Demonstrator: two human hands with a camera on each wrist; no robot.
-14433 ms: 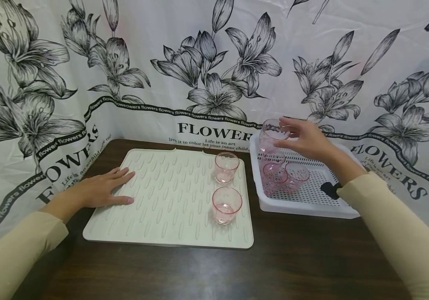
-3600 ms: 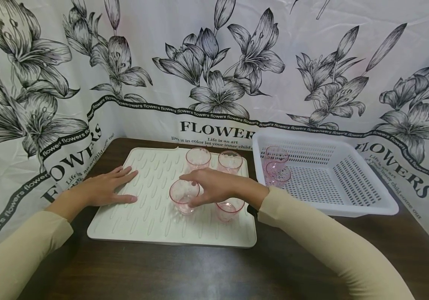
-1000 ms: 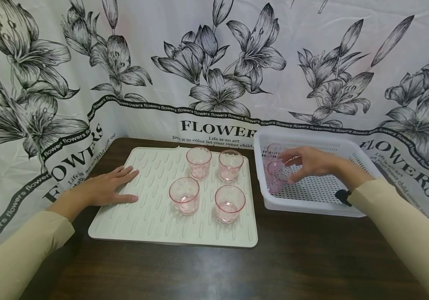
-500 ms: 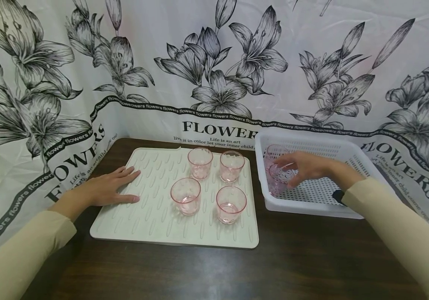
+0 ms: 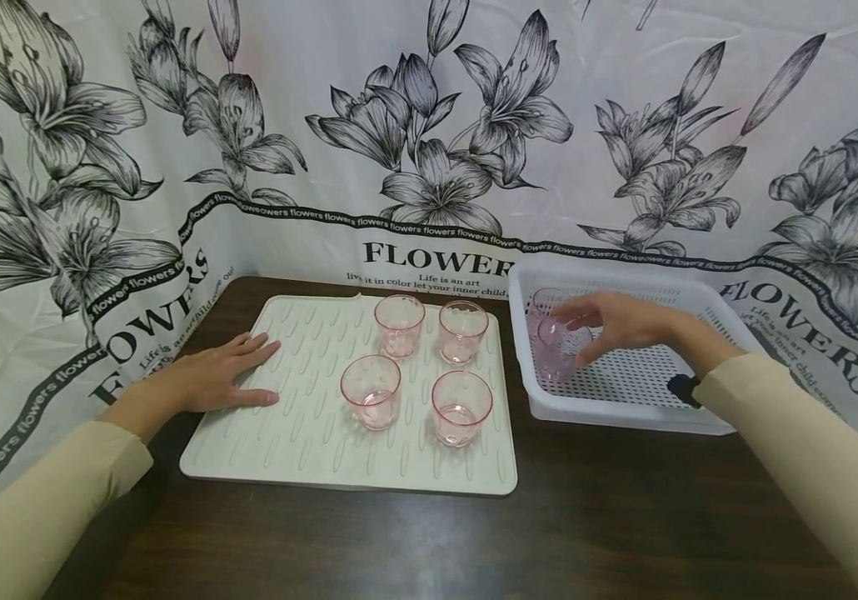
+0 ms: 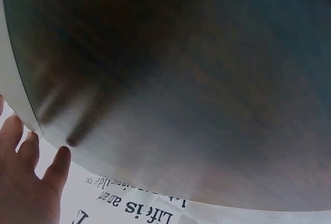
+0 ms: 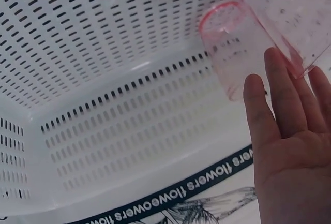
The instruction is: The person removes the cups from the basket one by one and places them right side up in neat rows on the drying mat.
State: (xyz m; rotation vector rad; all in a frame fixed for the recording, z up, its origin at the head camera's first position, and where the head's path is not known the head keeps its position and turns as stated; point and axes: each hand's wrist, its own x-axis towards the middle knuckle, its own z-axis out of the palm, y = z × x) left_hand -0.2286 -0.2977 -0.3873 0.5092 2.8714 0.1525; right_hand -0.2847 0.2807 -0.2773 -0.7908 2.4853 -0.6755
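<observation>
In the head view my left hand (image 5: 207,375) rests flat on the left side of a white ridged drying mat (image 5: 286,446), fingers spread. At the right, my right hand (image 5: 624,325) reaches into a white slotted plastic basket (image 5: 624,419). Its fingers and thumb pinch the rim of a clear pink drinking glass (image 5: 555,367). A second pink glass (image 7: 230,40) stands close to it in the basket, partly behind my fingers in the head view. Several matching glasses, among them a front right glass (image 5: 461,412), stand upright on the mat's right half.
The mat and basket sit side by side on a dark wooden table (image 5: 369,542), with a narrow gap between them. A white flower-printed cloth (image 5: 264,242) hangs close behind both. The basket walls rise around my right hand.
Several seconds ago my right hand was at the front left glass on the mat; it has let go and moved to the basket. There it now pinches a glass. My left hand stays put.
</observation>
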